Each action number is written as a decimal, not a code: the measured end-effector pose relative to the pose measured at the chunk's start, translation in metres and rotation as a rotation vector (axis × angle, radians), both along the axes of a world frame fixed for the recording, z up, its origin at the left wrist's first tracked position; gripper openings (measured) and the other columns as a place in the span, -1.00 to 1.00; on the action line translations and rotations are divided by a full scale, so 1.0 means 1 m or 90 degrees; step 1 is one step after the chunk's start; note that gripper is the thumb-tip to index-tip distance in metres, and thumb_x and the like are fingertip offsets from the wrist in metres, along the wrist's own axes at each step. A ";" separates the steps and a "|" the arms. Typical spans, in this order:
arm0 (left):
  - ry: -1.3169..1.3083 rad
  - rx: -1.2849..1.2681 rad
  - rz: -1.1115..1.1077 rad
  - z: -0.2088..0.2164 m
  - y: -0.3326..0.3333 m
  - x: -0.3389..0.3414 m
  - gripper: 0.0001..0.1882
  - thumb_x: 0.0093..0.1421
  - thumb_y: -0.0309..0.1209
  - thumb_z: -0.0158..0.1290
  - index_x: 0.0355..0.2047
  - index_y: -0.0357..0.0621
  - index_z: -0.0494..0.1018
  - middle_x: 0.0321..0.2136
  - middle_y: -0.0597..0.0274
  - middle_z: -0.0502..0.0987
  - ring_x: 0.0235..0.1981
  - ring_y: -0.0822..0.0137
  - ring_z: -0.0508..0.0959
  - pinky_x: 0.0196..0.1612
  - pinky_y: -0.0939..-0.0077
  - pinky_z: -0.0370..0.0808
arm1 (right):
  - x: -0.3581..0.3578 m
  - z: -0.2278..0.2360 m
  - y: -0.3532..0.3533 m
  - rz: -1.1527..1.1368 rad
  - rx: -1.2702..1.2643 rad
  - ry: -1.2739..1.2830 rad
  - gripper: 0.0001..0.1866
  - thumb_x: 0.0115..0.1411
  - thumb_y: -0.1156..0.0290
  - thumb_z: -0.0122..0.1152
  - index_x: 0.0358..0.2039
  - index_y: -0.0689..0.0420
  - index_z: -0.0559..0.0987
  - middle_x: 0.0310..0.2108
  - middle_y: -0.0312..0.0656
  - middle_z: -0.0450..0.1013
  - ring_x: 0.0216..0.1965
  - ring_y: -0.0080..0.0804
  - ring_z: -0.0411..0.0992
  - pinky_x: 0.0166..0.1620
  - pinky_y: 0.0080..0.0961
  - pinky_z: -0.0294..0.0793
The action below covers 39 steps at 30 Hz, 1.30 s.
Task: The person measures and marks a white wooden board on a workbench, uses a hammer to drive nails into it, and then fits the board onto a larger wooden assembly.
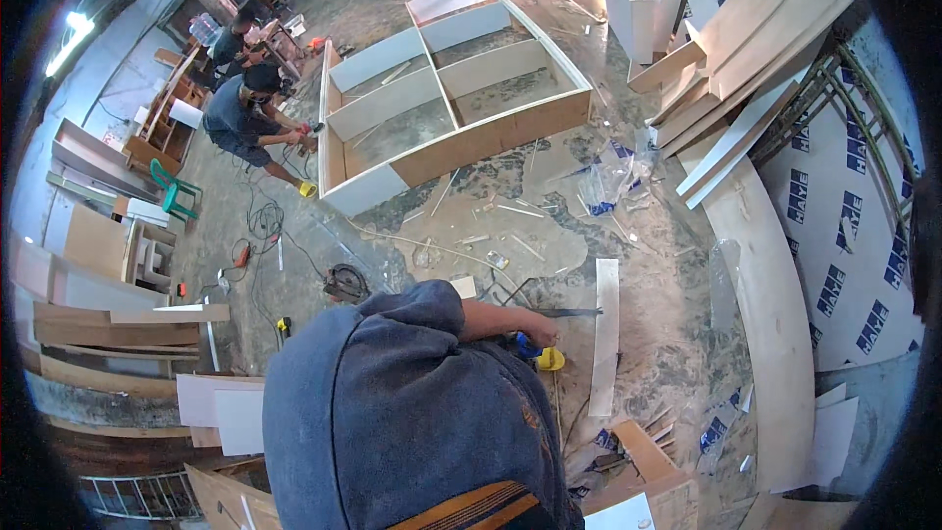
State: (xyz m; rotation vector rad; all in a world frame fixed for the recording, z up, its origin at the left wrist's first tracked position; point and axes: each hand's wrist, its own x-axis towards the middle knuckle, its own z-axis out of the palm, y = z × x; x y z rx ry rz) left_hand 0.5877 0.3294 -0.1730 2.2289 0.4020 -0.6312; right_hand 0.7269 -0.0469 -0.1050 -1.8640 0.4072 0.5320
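A dark blue sleeve and shirt fill the lower middle. From the sleeve my left forearm reaches right to my left hand, whose fingers are closed. A dark, narrow blade-like strip juts out beside this hand; whether the fingers hold it is hard to see. Its tip reaches a long white board lying on the floor. Just below the hand is a yellow thing, with some blue next to it; both are partly covered. My right hand does not show.
Ahead lies a large divided cabinet frame. A co-worker bends at its left side, another person beyond. Cables and a dark power tool lie left. Scraps litter the floor; boards lean right. A green chair stands left.
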 end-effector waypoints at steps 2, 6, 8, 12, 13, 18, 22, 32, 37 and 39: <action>0.040 -0.007 0.049 -0.010 -0.006 -0.007 -0.54 0.29 -0.19 -0.17 -0.37 -0.37 0.57 -0.39 -0.30 0.58 -0.38 -0.20 0.60 -0.29 -0.07 0.48 | -0.001 0.001 0.000 0.012 -0.009 0.000 -0.64 0.27 0.14 0.11 -0.10 0.16 0.49 -0.33 -0.21 0.48 -0.37 -0.38 0.44 -0.38 -0.50 0.45; -0.010 -0.040 0.015 -0.061 -0.007 -0.023 -0.54 0.30 -0.19 -0.18 -0.35 -0.37 0.55 -0.36 -0.29 0.59 -0.35 -0.15 0.58 -0.25 -0.05 0.46 | -0.005 0.007 0.004 0.026 0.003 0.008 -0.65 0.27 0.15 0.12 -0.10 0.16 0.50 -0.33 -0.21 0.49 -0.37 -0.38 0.45 -0.38 -0.50 0.45; -0.047 -0.045 0.038 -0.011 -0.018 0.008 -0.59 0.29 -0.21 -0.13 -0.41 -0.30 0.57 -0.40 -0.21 0.59 -0.44 -0.06 0.55 -0.31 0.00 0.43 | 0.002 0.005 -0.001 0.013 -0.004 -0.028 -0.65 0.27 0.15 0.12 -0.10 0.16 0.50 -0.34 -0.21 0.49 -0.37 -0.38 0.45 -0.38 -0.50 0.45; -0.085 -0.140 -0.037 0.035 -0.047 0.038 -0.60 0.30 -0.23 -0.15 -0.30 -0.33 0.54 -0.34 -0.17 0.60 -0.37 -0.02 0.54 -0.24 0.05 0.43 | 0.007 0.001 0.016 0.142 0.038 -0.150 -0.65 0.26 0.16 0.12 -0.10 0.16 0.50 -0.34 -0.21 0.50 -0.37 -0.38 0.46 -0.38 -0.49 0.46; -0.086 -0.169 -0.063 0.034 -0.056 0.043 -0.60 0.30 -0.23 -0.15 -0.28 -0.34 0.54 -0.32 -0.16 0.60 -0.35 -0.01 0.54 -0.22 0.06 0.42 | 0.006 0.003 0.028 0.184 0.055 -0.175 -0.65 0.26 0.16 0.12 -0.10 0.16 0.50 -0.34 -0.20 0.50 -0.37 -0.38 0.46 -0.38 -0.49 0.46; -0.055 -0.257 -0.162 -0.007 -0.081 0.064 -0.58 0.31 -0.26 -0.18 -0.15 -0.39 0.51 -0.25 -0.11 0.60 -0.25 0.05 0.53 -0.12 0.13 0.42 | 0.013 0.051 0.132 0.430 0.148 -0.073 -0.69 0.36 0.27 0.10 -0.01 0.20 0.52 -0.31 -0.18 0.54 -0.42 -0.46 0.46 -0.39 -0.57 0.40; -0.075 -0.295 -0.114 -0.009 -0.070 0.043 -0.58 0.34 -0.27 -0.20 -0.08 -0.38 0.50 -0.19 -0.06 0.61 -0.20 0.06 0.53 -0.05 0.18 0.42 | -0.009 0.054 0.150 0.606 0.191 -0.068 -0.73 0.37 0.30 0.12 -0.08 0.21 0.58 -0.34 -0.21 0.55 -0.41 -0.52 0.47 -0.39 -0.58 0.39; 0.042 -0.215 -0.076 0.126 -0.033 0.002 -0.53 0.32 -0.13 -0.17 -0.21 -0.31 0.54 -0.25 -0.13 0.62 -0.24 0.01 0.57 -0.13 0.07 0.45 | -0.025 0.028 0.161 0.702 0.218 0.024 -0.71 0.35 0.35 0.13 -0.01 0.24 0.59 -0.29 -0.19 0.58 -0.38 -0.51 0.49 -0.32 -0.55 0.46; -0.012 -0.177 -0.059 0.039 -0.044 -0.011 -0.53 0.32 -0.13 -0.18 -0.15 -0.30 0.51 -0.20 -0.20 0.60 -0.20 -0.11 0.56 -0.11 0.02 0.45 | -0.020 0.017 0.176 0.802 0.175 -0.110 -0.68 0.30 0.33 0.20 -0.01 0.24 0.60 -0.32 -0.16 0.58 -0.37 -0.49 0.51 -0.25 -0.49 0.51; 0.097 -0.136 -0.088 0.025 -0.042 -0.010 -0.55 0.31 -0.14 -0.18 -0.11 -0.28 0.49 -0.18 -0.19 0.60 -0.18 -0.13 0.56 -0.11 0.02 0.45 | -0.020 0.022 0.178 0.807 0.191 -0.083 -0.68 0.29 0.32 0.22 -0.03 0.22 0.61 -0.32 -0.15 0.58 -0.37 -0.45 0.51 -0.25 -0.46 0.51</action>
